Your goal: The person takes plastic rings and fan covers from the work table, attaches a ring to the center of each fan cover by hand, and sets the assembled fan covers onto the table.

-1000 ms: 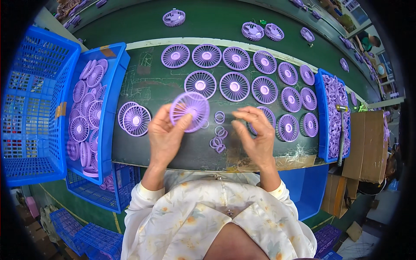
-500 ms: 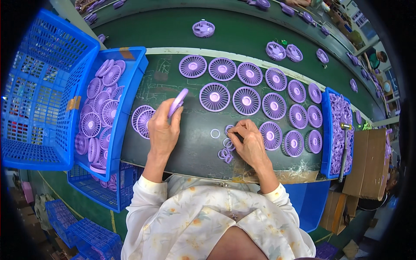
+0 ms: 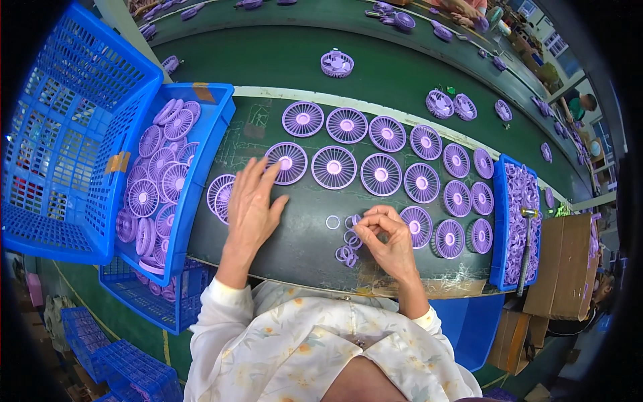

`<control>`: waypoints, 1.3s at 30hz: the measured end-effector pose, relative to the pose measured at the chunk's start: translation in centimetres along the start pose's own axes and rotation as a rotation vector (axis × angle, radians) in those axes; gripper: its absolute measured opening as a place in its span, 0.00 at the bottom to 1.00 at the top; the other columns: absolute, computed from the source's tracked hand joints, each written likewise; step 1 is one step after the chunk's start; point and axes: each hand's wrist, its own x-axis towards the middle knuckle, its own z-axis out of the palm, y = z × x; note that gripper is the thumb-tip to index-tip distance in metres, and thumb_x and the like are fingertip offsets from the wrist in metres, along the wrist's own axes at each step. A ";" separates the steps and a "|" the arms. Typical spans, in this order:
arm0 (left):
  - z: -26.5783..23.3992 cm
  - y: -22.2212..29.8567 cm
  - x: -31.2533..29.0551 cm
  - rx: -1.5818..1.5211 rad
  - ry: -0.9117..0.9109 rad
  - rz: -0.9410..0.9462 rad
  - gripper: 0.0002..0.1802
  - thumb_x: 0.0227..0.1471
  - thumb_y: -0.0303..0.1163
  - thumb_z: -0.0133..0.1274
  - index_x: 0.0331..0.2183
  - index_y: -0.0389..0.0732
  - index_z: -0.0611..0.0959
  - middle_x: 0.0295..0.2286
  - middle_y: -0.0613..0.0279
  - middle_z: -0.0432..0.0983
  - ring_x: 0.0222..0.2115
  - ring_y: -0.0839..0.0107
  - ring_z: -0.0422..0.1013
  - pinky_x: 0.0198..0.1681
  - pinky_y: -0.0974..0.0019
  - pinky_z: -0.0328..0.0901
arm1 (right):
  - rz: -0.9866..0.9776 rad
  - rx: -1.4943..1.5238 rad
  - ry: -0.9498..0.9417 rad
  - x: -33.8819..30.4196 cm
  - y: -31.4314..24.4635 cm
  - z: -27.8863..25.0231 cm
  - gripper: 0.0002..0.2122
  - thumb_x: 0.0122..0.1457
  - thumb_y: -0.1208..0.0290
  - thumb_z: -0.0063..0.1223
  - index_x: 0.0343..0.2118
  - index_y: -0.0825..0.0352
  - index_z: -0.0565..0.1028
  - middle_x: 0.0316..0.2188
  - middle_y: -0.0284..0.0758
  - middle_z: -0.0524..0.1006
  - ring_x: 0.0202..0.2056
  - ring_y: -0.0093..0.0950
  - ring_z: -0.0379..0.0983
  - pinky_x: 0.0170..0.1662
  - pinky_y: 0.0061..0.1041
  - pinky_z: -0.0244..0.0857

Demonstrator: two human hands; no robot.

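Observation:
My left hand (image 3: 252, 204) is open, fingers spread, with its fingertips at the edge of a purple round fan cover (image 3: 287, 163) that lies flat on the dark work table. My right hand (image 3: 388, 242) is closed in a pinch on a small purple ring (image 3: 356, 220), partly covered by the fingertips. More purple rings (image 3: 345, 254) lie in a small cluster beside that hand. One paler ring (image 3: 333, 222) lies apart, to their left. Several fan covers (image 3: 333, 167) stand in rows beyond my hands. Left of my left hand, overlapping fan covers (image 3: 220, 197) are partly hidden.
A blue crate (image 3: 228, 114) of fan covers stands at the left, beside an empty tilted blue basket (image 3: 80, 134). At the right, a blue bin (image 3: 497, 268) holds purple rings, with a hammer-like tool (image 3: 526, 248) across its edge. Beyond runs a green conveyor (image 3: 268, 63) carrying fan parts.
My left hand has let go of the fan cover it held on edge; a cover now lies at the left end of the nearer full row. My right hand stays by the rings.

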 end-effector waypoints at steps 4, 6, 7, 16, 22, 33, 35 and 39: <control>-3.1 -1.0 -1.9 0.187 -0.085 -0.130 0.50 0.33 0.31 0.72 0.59 0.41 0.69 0.58 0.44 0.63 0.61 0.48 0.58 0.63 0.53 0.55 | 0.129 0.556 -0.104 -1.0 -0.2 0.0 0.03 0.60 0.76 0.59 0.35 0.70 0.79 0.47 0.34 0.75 0.37 0.13 0.70 0.41 0.16 0.67; -3.3 -2.4 -2.6 0.199 -0.141 -0.134 0.50 0.32 0.30 0.72 0.58 0.41 0.69 0.56 0.45 0.65 0.59 0.47 0.60 0.61 0.53 0.58 | 0.197 0.664 -0.170 -1.1 -0.2 0.0 0.02 0.60 0.77 0.58 0.35 0.67 0.78 0.49 0.34 0.76 0.37 0.14 0.70 0.43 0.17 0.66; -3.5 -2.4 -2.8 0.177 -0.150 -0.162 0.49 0.31 0.30 0.72 0.58 0.42 0.69 0.56 0.45 0.66 0.58 0.47 0.61 0.59 0.53 0.60 | 0.208 0.670 -0.203 -1.0 -0.2 0.1 0.02 0.61 0.76 0.57 0.35 0.66 0.78 0.49 0.35 0.76 0.36 0.14 0.70 0.42 0.18 0.67; -4.7 -0.7 -2.3 0.109 -0.077 -0.143 0.57 0.14 0.22 0.75 0.55 0.41 0.73 0.46 0.49 0.68 0.48 0.50 0.65 0.51 0.55 0.63 | 0.146 0.993 -0.217 -1.4 -0.7 0.2 0.07 0.64 0.74 0.54 0.44 0.68 0.74 0.48 0.36 0.76 0.38 0.18 0.72 0.44 0.19 0.68; -5.2 -1.0 -3.4 0.069 -0.086 -0.193 0.41 0.18 0.22 0.74 0.43 0.37 0.77 0.42 0.50 0.68 0.44 0.49 0.68 0.45 0.54 0.66 | 0.163 1.045 -0.269 -1.8 -0.8 -0.1 0.14 0.65 0.73 0.52 0.53 0.67 0.71 0.44 0.31 0.76 0.40 0.18 0.72 0.45 0.20 0.68; -6.5 0.8 -4.1 -0.265 -0.143 -0.164 0.16 0.42 0.30 0.66 0.29 0.35 0.76 0.21 0.47 0.72 0.22 0.52 0.70 0.29 0.59 0.65 | 0.098 1.109 -0.222 -2.1 -1.0 -0.1 0.11 0.65 0.76 0.51 0.49 0.65 0.72 0.44 0.34 0.76 0.40 0.21 0.75 0.44 0.21 0.72; -6.2 2.6 -3.3 -0.409 -0.099 -0.205 0.14 0.45 0.29 0.65 0.28 0.34 0.75 0.20 0.50 0.70 0.20 0.62 0.67 0.28 0.63 0.64 | 0.083 1.087 -0.182 -2.0 -1.7 -0.5 0.13 0.64 0.76 0.52 0.51 0.65 0.72 0.44 0.34 0.77 0.40 0.21 0.75 0.45 0.21 0.71; -2.8 3.4 -3.1 -0.932 -0.065 -0.247 0.10 0.54 0.30 0.62 0.31 0.39 0.76 0.28 0.72 0.75 0.27 0.84 0.67 0.31 0.77 0.63 | 0.064 1.034 -0.157 -1.9 -1.7 -0.9 0.14 0.64 0.76 0.52 0.52 0.68 0.71 0.45 0.39 0.77 0.41 0.23 0.76 0.46 0.22 0.72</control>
